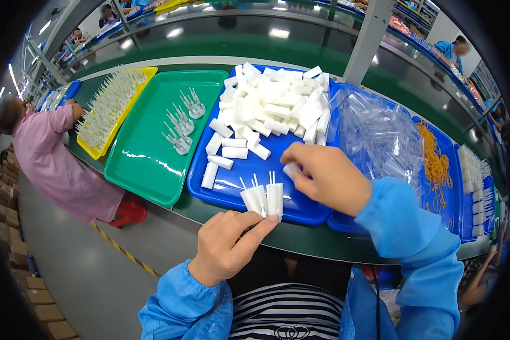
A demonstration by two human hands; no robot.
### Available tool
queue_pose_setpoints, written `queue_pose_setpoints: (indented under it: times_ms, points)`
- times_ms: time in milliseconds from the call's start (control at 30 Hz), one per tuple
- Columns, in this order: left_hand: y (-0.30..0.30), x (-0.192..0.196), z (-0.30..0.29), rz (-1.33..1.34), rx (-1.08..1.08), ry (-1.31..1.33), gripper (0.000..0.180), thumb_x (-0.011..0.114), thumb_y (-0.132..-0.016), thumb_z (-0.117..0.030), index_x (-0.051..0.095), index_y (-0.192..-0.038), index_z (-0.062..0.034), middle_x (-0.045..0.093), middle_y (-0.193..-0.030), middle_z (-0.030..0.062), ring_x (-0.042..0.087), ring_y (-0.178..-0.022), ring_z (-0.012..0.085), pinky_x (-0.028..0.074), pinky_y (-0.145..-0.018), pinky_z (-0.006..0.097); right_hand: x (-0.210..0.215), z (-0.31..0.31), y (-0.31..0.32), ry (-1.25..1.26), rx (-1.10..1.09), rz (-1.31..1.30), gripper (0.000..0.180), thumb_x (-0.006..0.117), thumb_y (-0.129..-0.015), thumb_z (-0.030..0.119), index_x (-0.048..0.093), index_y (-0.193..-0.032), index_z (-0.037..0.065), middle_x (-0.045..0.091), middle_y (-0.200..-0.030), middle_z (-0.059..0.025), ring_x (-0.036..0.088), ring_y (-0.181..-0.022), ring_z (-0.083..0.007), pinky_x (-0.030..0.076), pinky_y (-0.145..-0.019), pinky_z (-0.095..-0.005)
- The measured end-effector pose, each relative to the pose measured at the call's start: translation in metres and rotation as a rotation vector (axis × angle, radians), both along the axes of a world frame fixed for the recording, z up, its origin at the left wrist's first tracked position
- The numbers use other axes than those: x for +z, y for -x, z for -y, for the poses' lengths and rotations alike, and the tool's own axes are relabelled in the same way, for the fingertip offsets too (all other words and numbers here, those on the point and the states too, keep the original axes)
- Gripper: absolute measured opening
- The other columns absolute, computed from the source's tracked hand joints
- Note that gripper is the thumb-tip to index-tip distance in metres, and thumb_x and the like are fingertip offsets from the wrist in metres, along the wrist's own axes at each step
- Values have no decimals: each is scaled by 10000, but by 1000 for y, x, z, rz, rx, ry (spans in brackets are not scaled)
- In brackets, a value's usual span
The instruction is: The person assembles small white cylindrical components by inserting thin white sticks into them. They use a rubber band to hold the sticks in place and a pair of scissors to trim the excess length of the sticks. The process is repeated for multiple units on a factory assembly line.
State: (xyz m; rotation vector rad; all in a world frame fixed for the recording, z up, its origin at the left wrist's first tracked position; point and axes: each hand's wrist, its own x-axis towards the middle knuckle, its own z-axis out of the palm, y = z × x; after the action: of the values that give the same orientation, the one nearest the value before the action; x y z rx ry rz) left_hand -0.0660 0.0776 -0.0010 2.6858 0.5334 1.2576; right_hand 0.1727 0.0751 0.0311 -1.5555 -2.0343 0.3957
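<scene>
- Left hand (226, 246) at lower centre of the frame, holding a fan of tubes (263, 198) over the near edge of the middle tray (232, 190).
- Right hand (323, 175) right of the fan, over the same tray, pinching one tube (292, 169).
- Pile of tubes (275, 102) in the far half of that tray, loose ones nearer.
- Left of it a tray (147, 164) with a few pronged pieces (181, 127).
- Further left, upper left, a tray (102, 152) packed with pronged pieces.
- Right of the middle tray, plastic bags (379, 136); then rubber bands (436, 161).
- Person (51, 158) at the left edge, beside the bench (300, 241).
</scene>
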Motion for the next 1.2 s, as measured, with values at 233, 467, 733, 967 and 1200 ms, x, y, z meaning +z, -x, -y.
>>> queue_pose_setpoints:
  times_ms: [233,467,733,967,1200]
  points:
    - [1,14,12,-118,-115,-1,377,701,-653,-80,777,-1020,-125,662,-896,-1,598,-703,153,430,-556,281,32,17,20,97,-187,-773,203,684,-871,84,627,-1034,-23,652,-854,-74,628,-710,-115,524,-670,-255]
    - [3,17,11,-126,-151,-14,369,710,-689,-106,757,-1055,-118,632,-936,-19,583,-718,119,420,-582,256,32,42,10,223,127,-628,226,721,-872,104,638,-1054,-1,685,-895,-89,680,-831,-177,532,-774,-315]
    - [-6,2,13,188,-171,71,444,858,-693,-130,673,-1095,-98,648,-1003,54,639,-814,199,498,-665,307,29,66,7,180,179,-550,279,785,-824,202,655,-1034,72,665,-885,-52,640,-837,-214,460,-844,-326]
    - [-16,2,37,415,-734,1416,498,725,-869,-10,465,-1294,-3,375,-1439,197,480,-1312,286,473,-1059,434,32,105,-5,4,177,-455,279,823,-776,166,679,-1009,110,636,-1004,-43,611,-962,-229,413,-880,-347]
    - [-28,-12,67,437,-625,1479,354,653,-875,116,571,-1211,41,429,-1419,199,515,-1287,294,499,-1064,432,20,137,-14,43,165,-396,266,822,-769,140,682,-991,95,653,-1085,-54,600,-1021,-253,425,-886,-386]
